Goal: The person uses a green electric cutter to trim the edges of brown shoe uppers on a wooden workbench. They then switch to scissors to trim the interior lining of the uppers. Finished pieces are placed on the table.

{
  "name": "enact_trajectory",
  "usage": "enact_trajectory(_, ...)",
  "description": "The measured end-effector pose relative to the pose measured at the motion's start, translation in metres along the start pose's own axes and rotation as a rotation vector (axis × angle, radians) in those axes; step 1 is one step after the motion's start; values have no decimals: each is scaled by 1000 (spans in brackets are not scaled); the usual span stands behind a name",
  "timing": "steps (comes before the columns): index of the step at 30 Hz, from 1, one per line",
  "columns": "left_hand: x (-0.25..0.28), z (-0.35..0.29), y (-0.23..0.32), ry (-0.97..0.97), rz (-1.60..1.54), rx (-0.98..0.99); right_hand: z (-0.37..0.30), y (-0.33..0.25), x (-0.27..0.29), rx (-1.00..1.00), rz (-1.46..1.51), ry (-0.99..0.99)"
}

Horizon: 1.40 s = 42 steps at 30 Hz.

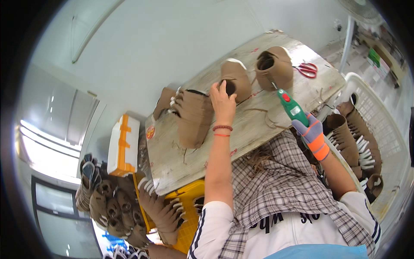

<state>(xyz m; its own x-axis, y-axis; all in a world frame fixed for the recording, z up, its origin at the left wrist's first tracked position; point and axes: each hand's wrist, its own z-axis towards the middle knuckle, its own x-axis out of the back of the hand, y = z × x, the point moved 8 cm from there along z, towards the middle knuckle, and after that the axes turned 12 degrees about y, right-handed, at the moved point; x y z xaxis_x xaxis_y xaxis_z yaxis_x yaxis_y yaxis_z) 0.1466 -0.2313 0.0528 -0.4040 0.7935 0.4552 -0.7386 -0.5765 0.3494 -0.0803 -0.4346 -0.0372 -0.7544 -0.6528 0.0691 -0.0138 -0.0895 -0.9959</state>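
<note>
My bare left hand has its fingers and thumb at the opening of a brown shoe upper, gripping its rim. My right hand, in a grey and orange work glove, is closed around a green handheld power tool with a red button. The tool's thin metal tip points at a second brown shoe upper, which stands farther right on the wooden table; whether they touch I cannot tell. A nested stack of brown uppers lies left of my left hand.
Red-handled scissors lie at the table's far right. Brown scraps curl near its front edge. A white plastic basket on the right holds more uppers. Heaped uppers, a yellow crate and a white-and-orange box are on the left.
</note>
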Motion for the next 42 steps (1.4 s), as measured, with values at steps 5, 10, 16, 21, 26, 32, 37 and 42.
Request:
enact_trajectory(5,93,-69,-13,576,246,212,-3,24,6,31,-50,-31)
enact_trajectory(10,141,-183,-149,852,-85,958,-13,36,-20,12,-151,-146)
enact_trajectory(16,102,-159,-184,472,-684,1013,-26,23,-48,171,-321,-220)
enact_trajectory(21,140,-147,-183,463,-666,802,-35,3,-66,216,-361,-339)
enact_trajectory(26,217,-134,-110,560,-800,776,-47,-26,-85,332,-373,-403)
enact_trajectory(32,256,-119,-45,560,-1002,609,-71,-66,-110,426,-319,-520)
enact_trajectory(37,209,-109,-25,509,-1176,654,-79,-86,-103,454,-282,-498)
enact_trajectory(42,164,-101,-1,435,-1224,687,-71,-84,-82,440,-237,-384)
